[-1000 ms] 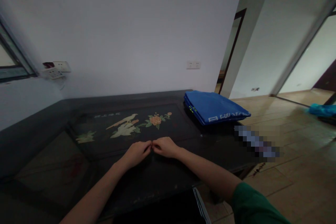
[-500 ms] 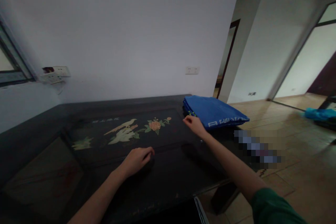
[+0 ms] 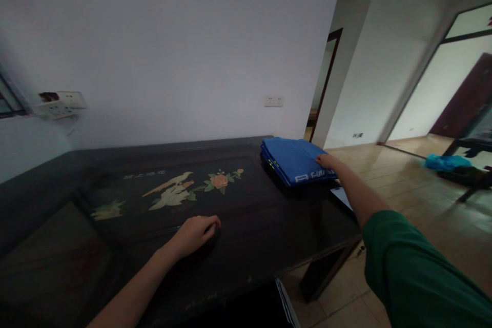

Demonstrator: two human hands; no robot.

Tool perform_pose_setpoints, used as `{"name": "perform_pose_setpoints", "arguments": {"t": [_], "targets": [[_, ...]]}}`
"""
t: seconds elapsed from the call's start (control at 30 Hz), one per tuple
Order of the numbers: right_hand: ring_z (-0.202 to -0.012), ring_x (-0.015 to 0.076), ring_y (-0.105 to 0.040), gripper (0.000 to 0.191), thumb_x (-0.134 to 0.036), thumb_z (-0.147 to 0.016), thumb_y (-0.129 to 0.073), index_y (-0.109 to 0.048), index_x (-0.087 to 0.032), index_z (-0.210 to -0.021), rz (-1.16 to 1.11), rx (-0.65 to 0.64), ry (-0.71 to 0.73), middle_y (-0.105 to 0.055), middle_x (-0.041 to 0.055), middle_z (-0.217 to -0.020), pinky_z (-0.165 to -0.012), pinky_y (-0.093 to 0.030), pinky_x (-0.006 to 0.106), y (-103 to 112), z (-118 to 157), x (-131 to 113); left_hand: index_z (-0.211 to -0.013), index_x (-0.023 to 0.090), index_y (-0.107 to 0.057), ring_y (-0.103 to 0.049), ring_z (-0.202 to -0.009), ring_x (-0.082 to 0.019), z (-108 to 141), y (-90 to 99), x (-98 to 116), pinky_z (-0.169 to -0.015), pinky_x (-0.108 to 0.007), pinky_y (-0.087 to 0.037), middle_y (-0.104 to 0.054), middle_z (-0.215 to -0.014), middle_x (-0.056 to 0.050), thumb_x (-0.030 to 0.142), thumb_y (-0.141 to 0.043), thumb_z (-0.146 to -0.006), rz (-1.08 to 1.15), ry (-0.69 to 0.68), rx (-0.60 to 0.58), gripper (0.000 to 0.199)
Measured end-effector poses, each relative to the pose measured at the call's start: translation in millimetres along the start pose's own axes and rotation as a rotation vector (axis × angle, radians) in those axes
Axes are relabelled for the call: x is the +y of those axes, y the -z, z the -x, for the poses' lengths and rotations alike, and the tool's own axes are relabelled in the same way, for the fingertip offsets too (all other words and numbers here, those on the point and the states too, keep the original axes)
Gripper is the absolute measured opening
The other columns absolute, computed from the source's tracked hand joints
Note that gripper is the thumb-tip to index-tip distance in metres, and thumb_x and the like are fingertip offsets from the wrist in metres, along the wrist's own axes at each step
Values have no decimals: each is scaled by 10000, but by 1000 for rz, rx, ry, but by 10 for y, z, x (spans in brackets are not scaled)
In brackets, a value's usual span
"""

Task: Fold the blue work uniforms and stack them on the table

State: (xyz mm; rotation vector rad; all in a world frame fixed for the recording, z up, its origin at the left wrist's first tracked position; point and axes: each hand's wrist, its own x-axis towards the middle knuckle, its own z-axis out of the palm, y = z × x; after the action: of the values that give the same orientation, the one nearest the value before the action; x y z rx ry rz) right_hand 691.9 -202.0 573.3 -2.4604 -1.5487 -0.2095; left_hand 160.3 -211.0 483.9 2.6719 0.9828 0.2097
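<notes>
Folded blue cloth-like items (image 3: 294,158) lie stacked at the right end of the dark table (image 3: 269,233), with white lettering along the near edge. My right hand (image 3: 326,161) is over the right part of the stack, its fingers closed at the top item's edge; whether they pinch the material is too small to tell. Near the table's front, my left hand (image 3: 200,230) rests on the bare surface with curled fingers and nothing visible in it.
A flat pale object (image 3: 341,197) lies at the table's right edge, partly behind my right forearm. The tabletop carries a bird and flower picture (image 3: 219,181). White wall with sockets (image 3: 274,101) stands behind. On the floor at far right is a blue plastic bundle (image 3: 446,162).
My right hand has moved right, from beside the stack's left corner to its right part. My left hand stays on the table. The view has turned slightly to the right.
</notes>
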Motion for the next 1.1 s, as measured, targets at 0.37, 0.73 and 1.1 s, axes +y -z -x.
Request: {"name": "perform_pose_setpoints", "arguments": {"t": [0.37,0.73,1.1], "targets": [[-870,209,-621,222,-249,-873,-524,-675,-115,-783,139,-43,300,-705,137,-883,-750,-409,275,863,-211,-769,-969,227,-644,-634,-763,-186,1,-5,64,-692,-263,-395,-677,-804,-20,238,-366,-905,53,-2,33,285],[-537,107,-479,275,-382,-891,-551,-518,-190,-697,-1021,514,692,-474,-14,-583,-501,-415,236,2102,316,-2458,-1272,198,-486,-502,-1213,-227,-311,557,735,-974,-358,-434,-532,-1310,-117,311,-514,-888,520,-142,752,402],[-516,85,-408,310,-287,-842,-517,-456,-182,-557,-946,425,771,-459,-31,-525,-529,-307,238,1870,1018,-2588,-765,188,-634,-624,-745,-204,41,676,643,-678,-292,-485,-674,-773,-40,399,-491,-890,401,45,837,284]]}}
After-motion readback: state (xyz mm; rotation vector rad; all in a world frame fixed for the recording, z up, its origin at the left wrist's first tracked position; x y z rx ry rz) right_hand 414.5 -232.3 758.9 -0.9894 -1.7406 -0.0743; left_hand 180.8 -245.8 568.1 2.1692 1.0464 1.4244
